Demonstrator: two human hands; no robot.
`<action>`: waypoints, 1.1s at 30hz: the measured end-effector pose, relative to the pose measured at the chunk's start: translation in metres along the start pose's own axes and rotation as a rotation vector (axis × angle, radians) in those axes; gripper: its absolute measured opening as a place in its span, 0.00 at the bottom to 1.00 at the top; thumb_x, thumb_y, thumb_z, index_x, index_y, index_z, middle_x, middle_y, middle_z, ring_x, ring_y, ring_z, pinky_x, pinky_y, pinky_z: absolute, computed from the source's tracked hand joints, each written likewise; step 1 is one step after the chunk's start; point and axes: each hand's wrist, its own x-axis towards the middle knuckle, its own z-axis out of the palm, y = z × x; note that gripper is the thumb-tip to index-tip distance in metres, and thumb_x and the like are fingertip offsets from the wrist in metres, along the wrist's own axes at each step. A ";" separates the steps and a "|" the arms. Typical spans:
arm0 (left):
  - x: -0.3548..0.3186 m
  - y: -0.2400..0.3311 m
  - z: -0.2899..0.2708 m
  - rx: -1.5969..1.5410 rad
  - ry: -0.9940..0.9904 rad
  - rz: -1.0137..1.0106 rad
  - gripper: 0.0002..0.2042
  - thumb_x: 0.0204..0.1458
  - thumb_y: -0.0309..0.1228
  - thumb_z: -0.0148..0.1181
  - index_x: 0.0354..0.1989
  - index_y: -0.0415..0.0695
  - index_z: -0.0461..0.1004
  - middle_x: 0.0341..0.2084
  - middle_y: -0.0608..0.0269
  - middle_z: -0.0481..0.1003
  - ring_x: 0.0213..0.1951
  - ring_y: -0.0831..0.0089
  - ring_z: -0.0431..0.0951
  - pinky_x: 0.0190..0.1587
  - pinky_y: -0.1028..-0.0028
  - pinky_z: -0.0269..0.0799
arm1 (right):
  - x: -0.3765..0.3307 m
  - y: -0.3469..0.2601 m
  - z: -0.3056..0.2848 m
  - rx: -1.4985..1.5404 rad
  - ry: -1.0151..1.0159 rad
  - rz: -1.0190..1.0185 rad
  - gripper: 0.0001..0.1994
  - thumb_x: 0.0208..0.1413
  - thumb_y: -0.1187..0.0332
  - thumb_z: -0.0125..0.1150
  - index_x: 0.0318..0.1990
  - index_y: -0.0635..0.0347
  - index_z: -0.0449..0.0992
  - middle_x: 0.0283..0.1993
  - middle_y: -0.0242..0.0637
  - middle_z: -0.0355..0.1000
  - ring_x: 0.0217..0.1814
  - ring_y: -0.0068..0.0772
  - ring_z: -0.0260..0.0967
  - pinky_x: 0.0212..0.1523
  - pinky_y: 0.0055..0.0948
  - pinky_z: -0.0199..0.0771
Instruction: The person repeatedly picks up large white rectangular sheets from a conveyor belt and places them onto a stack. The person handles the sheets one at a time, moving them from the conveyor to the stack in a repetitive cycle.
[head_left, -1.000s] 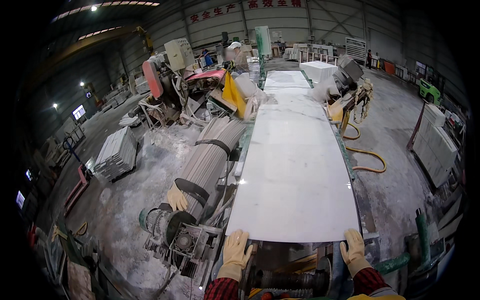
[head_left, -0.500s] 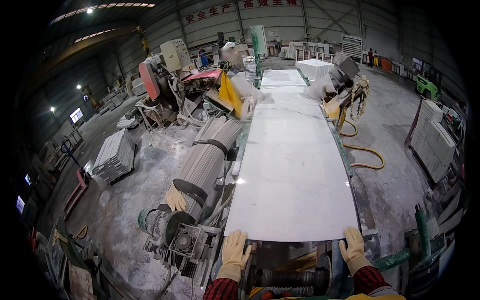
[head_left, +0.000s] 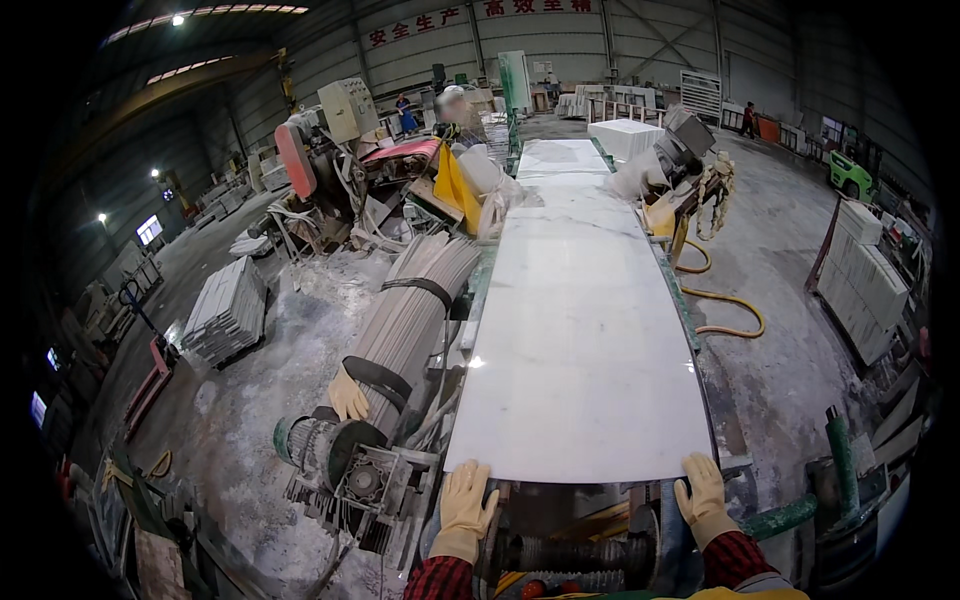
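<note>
A long white stone slab (head_left: 585, 370) with faint grey veins lies flat on a green-framed machine bed, its near edge toward me. At its near left corner rests my left hand (head_left: 466, 508), in a cream rubber glove, fingers stretched out against the edge. My right hand (head_left: 704, 494), gloved alike, touches the near right corner with its fingers extended. Neither hand is wrapped round anything. Below the near edge, between my arms, a dark ribbed roller (head_left: 570, 554) shows.
Left of the bed stand an electric motor (head_left: 318, 441) and a strapped bundle of long strips (head_left: 415, 305) with a loose glove (head_left: 348, 397) on it. Cutting heads (head_left: 683, 137) flank the bed farther off. A yellow hose (head_left: 735, 315) lies at right. A person (head_left: 455, 108) stands beyond the machine.
The view has shifted very slightly. Both hands stay at the slab's near corners, and the slab shows no clear movement. Far right, one of two distant people is no longer visible.
</note>
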 end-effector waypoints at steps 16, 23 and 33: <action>-0.007 -0.002 0.004 0.020 0.049 0.033 0.29 0.62 0.40 0.68 0.70 0.43 0.71 0.70 0.40 0.70 0.70 0.38 0.67 0.75 0.46 0.60 | -0.007 -0.001 -0.001 -0.006 -0.009 0.004 0.27 0.60 0.63 0.68 0.64 0.67 0.75 0.67 0.61 0.73 0.72 0.68 0.67 0.78 0.59 0.62; -0.010 0.002 -0.001 0.025 0.014 0.006 0.29 0.63 0.40 0.67 0.71 0.43 0.71 0.71 0.39 0.70 0.72 0.37 0.66 0.76 0.47 0.59 | -0.012 0.001 0.001 -0.007 0.021 0.000 0.27 0.60 0.63 0.68 0.64 0.67 0.76 0.66 0.62 0.74 0.71 0.68 0.68 0.78 0.60 0.63; -0.013 0.002 -0.006 0.030 0.035 0.023 0.28 0.62 0.41 0.67 0.68 0.44 0.74 0.67 0.42 0.73 0.70 0.39 0.68 0.74 0.46 0.61 | -0.009 -0.013 -0.011 0.004 -0.019 0.028 0.24 0.60 0.63 0.68 0.62 0.66 0.77 0.65 0.59 0.75 0.71 0.65 0.69 0.77 0.57 0.64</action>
